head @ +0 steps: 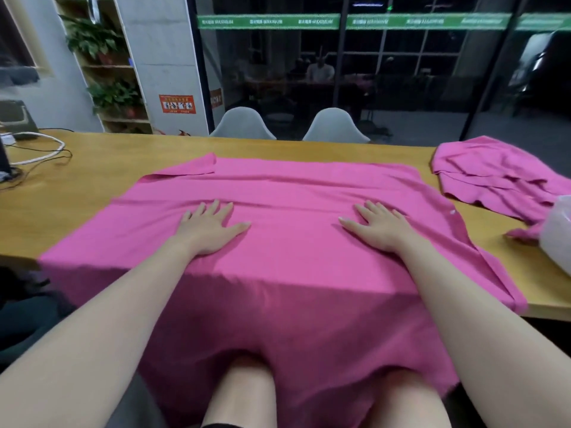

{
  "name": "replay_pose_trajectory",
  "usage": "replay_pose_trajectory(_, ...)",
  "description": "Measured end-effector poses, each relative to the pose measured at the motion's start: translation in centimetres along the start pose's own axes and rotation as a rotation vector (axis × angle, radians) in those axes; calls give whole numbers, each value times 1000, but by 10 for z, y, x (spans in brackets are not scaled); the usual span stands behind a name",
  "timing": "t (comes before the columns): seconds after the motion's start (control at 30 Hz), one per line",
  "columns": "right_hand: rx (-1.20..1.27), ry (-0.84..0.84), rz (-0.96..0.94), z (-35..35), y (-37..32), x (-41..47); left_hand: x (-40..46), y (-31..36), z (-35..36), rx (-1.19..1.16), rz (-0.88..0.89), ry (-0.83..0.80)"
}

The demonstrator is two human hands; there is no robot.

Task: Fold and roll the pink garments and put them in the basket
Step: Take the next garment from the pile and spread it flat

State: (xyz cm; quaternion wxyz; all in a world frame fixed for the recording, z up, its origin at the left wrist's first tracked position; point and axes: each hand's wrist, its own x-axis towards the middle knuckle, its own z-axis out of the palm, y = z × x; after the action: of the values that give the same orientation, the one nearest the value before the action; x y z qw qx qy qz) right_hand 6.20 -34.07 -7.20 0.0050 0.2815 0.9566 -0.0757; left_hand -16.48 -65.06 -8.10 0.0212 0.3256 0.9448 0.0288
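A: Entry, far left of the left hand: white cable (pixel 46 149) looped on the wooden table (pixel 77 193), dark cords beside it. Behind that, a shelf with potted plants (pixel 102 54) against the wall.

B: Left hand?

A: Left hand (pixel 208 228) lies flat, palm down, fingers straight and spread, pressing on the pink garment (pixel 293 257). It holds nothing; no fabric is pinched.

B: Where is the garment relative to the hands?

A: Directly under both. It is spread wide on the table, reaching beyond the fingertips toward the far edge, and on the near side it hangs over the table edge onto the person's lap. A folded-over flap sits at the far corner, beyond and left of the left hand. Shallow creases run across just past the fingertips.

B: Right hand?

A: Right hand (pixel 378 228) is the same: flat, fingers extended, palm on the cloth. The two hands are apart, side by side, with a bare stretch of pink cloth between them.

B: Right of the right hand?

A: A second pink garment (pixel 494 174) lies crumpled on the table, separate from the first. Nearer, at the frame edge, a translucent white object (pixel 559 230), blurred; cannot tell what it is.

B: Beyond the hands?

A: Two pale chairs (pixel 335 126) at the far table edge, dark glass wall behind.
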Motion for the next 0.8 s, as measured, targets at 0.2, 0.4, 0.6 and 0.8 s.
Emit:
replay_pose_trajectory(0.2,-21,0,-3,-5,12,60,58,8,-3,-21,-3,4)
replay_pose_trajectory(0.4,-28,12,-6,-13,28,139,136,19,-4,-35,10,15)
replay_pose_trajectory(0.6,5,40,15,-16,45,229,231,25,-3,-31,22,19)
replay_pose_trajectory(0.8,-7,22,29,-21,50,271,276,31,-3,-70,40,105)
